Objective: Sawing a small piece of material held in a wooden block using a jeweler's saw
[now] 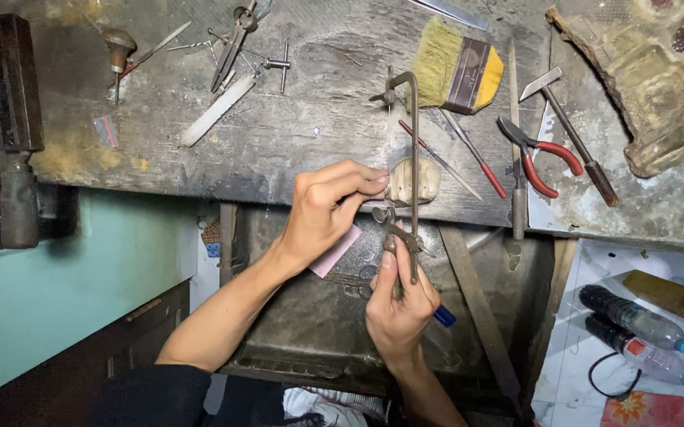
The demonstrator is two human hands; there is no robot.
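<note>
In the head view the right hand [399,304] is closed round the handle of a thin metal saw frame [413,158], which stands upright at the front edge of the bench [294,150], beside the worn wooden peg [415,180]. The left hand [328,209] pinches its fingertips on something tiny against that peg; what it is cannot be told. The frame looks light and stiff, its fine blade probably fragile, so the handle is the place to grip.

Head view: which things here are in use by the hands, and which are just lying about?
In use:
- saw frame, gripped by right hand
- wooden bench peg, where left hand pinches something too small to identify

Lying about:
- paintbrush
- red-handled pliers
- scissors
- plastic bottles
</note>
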